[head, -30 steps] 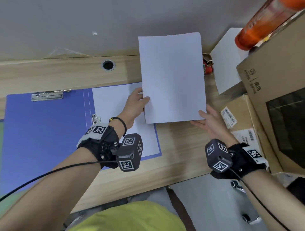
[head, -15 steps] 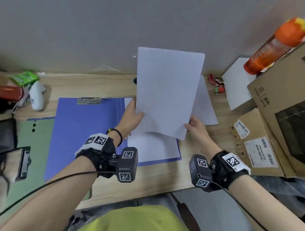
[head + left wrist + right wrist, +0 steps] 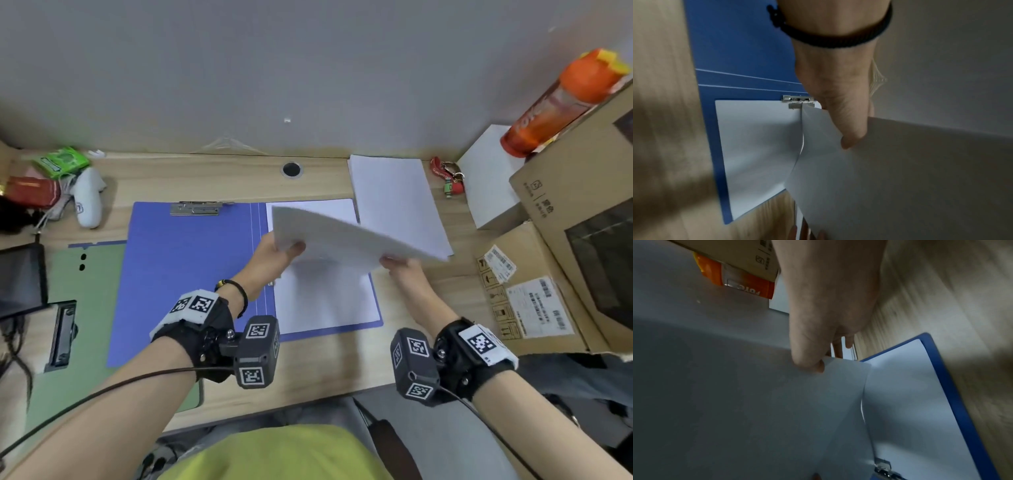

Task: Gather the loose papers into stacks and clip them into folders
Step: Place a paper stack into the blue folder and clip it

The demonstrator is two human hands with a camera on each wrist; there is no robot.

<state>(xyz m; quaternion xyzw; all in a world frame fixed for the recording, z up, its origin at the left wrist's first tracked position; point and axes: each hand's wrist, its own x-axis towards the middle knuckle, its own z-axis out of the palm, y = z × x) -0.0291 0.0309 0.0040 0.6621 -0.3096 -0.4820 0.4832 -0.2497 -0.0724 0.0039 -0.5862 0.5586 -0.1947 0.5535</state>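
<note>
My left hand (image 3: 279, 251) pinches the near-left corner of a stack of white papers (image 3: 337, 240), thumb on top, and my right hand (image 3: 404, 269) grips the near-right edge the same way. I hold the stack in the air between my hands, above the right half of the open blue folder (image 3: 191, 270), tilted so its far edge rises away from me. Its long axis runs from my left hand across to my right and a little past it.

The head view shows the whole layout; my wrist views show only fragments. From my left wrist I see my thumb (image 3: 851, 128) pressed on the sheet's top, and just beyond it the small metal clip (image 3: 799, 102) on the folder's inner edge, holding a clipped sheet (image 3: 760, 142) that lies flat below the stack. From my right wrist I see my thumb (image 3: 807, 356) on top and fingertips (image 3: 838, 350) curling under the edge; how tightly they close below I cannot tell.

Beyond my right hand a second pile of loose paper (image 3: 394, 202) lies on the wooden desk (image 3: 325, 370), partly hidden by the raised stack. Further right stand cardboard boxes (image 3: 555, 260) and an orange bottle (image 3: 561, 102). Left of my left hand lies a green folder (image 3: 99, 308), tucked under the blue one's edge.
</note>
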